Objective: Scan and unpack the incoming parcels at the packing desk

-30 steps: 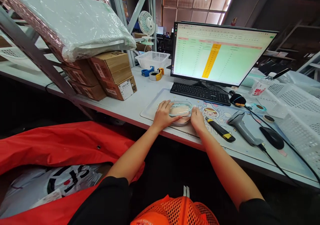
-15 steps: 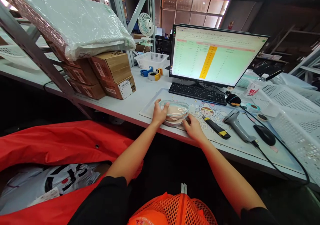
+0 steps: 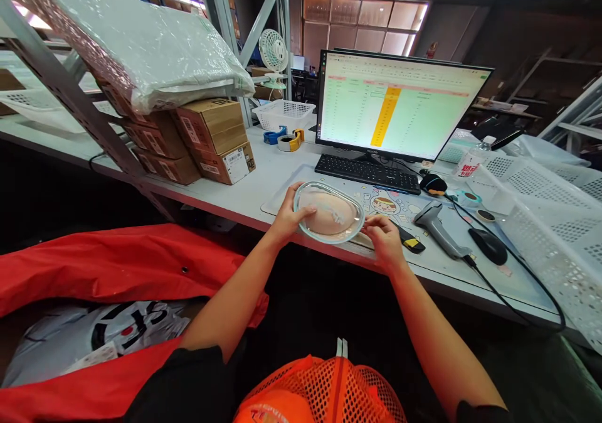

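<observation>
A transparent oval container (image 3: pixel 329 214) with a pale beige inside is tilted toward me over the desk's front edge. My left hand (image 3: pixel 288 217) grips its left side, thumb across the top and fingers around the rim. At the right rim is my right hand (image 3: pixel 383 238), its fingertips pinched at the edge. Whatever lies under the container is mostly hidden. Close beyond my right hand lies a black and yellow box cutter (image 3: pixel 412 241), partly covered by that hand. A grey barcode scanner (image 3: pixel 439 230) rests further right on the printed desk mat (image 3: pixel 301 177).
A monitor (image 3: pixel 399 106) and black keyboard (image 3: pixel 367 173) stand behind. Right are a mouse (image 3: pixel 488 246), cables and white baskets (image 3: pixel 555 222). Left are stacked cardboard boxes (image 3: pixel 209 128) under a plastic-wrapped package (image 3: pixel 155 53). Tape dispensers (image 3: pixel 289 139) sit farther back. A red bag (image 3: pixel 117 253) holds parcels below.
The container has been raised and tilted so its top faces me. My right hand has moved slightly right along with its rim. The camera view has shifted a little.
</observation>
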A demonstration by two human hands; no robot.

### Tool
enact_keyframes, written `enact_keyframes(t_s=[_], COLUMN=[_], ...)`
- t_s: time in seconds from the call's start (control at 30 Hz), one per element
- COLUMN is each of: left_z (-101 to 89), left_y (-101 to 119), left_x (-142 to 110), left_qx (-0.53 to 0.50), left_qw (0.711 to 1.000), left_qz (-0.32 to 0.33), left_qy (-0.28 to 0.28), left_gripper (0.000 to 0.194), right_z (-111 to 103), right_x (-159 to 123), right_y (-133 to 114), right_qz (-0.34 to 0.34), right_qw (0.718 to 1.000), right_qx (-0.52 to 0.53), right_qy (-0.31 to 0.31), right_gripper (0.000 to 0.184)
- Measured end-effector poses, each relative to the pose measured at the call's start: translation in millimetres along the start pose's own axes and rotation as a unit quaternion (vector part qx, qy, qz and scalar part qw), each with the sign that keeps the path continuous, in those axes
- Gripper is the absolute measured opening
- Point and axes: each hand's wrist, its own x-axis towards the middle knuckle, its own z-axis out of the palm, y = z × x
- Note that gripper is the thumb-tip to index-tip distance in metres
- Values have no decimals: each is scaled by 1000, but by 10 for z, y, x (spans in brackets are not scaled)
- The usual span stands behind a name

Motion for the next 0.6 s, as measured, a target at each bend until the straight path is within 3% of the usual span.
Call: enact_keyframes(t_s=[0.13, 0.27, 0.33, 0.47, 0.53, 0.6], left_z=[50, 175, 230, 296, 320, 346], left_y=[215, 354, 378, 347, 314, 283], left_x=[-342, -590, -663, -733, -741, -739], left_qx=[-185, -223, -233, -224, -219, -218], left_qw=[974, 943, 939, 947, 950, 954], left_qz=[-82, -126, -125, -123, -124, -122], left_qy=[-104, -212, -219, -193, -184, -167], left_gripper=[77, 84, 83, 81, 81, 79], right_z=[-205, -283, -301, -350, -358, -342], right_x=[-161, -323, -412, -604, -700, -792], right_y=[-366, -702, -780, -794, -776, -761], right_qz=[6, -6, -7, 21, 31, 24], right_qw=[993, 982, 970, 956, 961, 975], right_qx=[111, 7, 6, 79, 88, 68], right_qy=[-30, -188, -242, -281, -262, -209], right_gripper=[20, 32, 31, 36, 45, 39])
